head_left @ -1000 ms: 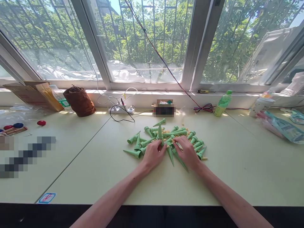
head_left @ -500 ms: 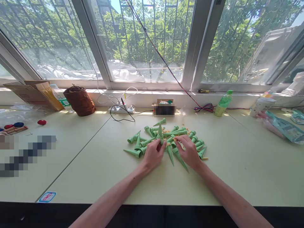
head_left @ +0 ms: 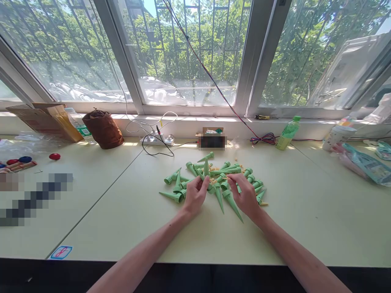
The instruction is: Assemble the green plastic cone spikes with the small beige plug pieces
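Many green plastic cone spikes with ribbed caps lie in a loose pile on the pale table (head_left: 122,219). My left hand (head_left: 194,195) is closed around a green spike (head_left: 210,188) at the near side of the pile. Beside it, my right hand (head_left: 245,193) pinches a small yellowish piece (head_left: 225,178) between thumb and finger, over the pile. Small yellowish pieces (head_left: 214,168) are scattered among the spikes. One long spike (head_left: 233,206) points towards me between my hands. A lone spike (head_left: 205,157) lies at the far edge of the pile.
Along the window sill stand a brown pouch (head_left: 103,128), a power strip (head_left: 152,140), a small box (head_left: 211,140), a green bottle (head_left: 288,133) and a patterned cup (head_left: 338,137). Plastic packaging (head_left: 365,162) lies at right. Red and blue balls (head_left: 25,159) are at far left.
My left hand has shifted slightly left, and the spike in it has tilted, its ribbed end now turned nearer to me. My right hand has barely moved.
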Tool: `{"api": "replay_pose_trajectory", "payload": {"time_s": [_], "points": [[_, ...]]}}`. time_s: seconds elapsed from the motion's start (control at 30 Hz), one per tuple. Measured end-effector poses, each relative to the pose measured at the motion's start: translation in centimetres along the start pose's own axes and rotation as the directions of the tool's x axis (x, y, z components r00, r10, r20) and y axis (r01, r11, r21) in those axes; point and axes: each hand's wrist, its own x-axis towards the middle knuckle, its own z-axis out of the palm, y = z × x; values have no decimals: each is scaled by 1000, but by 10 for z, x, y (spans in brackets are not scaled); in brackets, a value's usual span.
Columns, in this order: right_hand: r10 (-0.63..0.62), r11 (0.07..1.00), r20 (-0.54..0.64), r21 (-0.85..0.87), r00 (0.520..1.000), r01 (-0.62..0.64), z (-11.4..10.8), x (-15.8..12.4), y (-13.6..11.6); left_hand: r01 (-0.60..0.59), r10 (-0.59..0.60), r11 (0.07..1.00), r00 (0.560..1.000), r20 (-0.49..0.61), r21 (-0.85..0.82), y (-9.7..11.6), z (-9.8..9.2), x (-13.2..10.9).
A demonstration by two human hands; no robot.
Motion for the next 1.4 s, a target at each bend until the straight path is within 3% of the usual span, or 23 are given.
{"api": "replay_pose_trajectory", "payload": {"time_s": [0.37,0.5,0.7,0.97,1.4], "points": [[-18,1000,-14,-4,1000,18,0,0,0,-51,51,998,999,-7,33,0,0,-1],[-22,1000,-2,19,1000,22,-1,1,-2,-117,120,983,993,-9,139,2,0,-2],[-45,997,64,69,997,41,0,1,-2,-230,218,938,973,73,258,0,-1,-5],[-53,997,134,60,990,46,2,-3,1,-241,226,932,970,83,273,-3,-2,-5],[-46,995,94,90,995,37,1,-3,-1,-244,211,919,968,138,308,-5,-1,-6]]}}
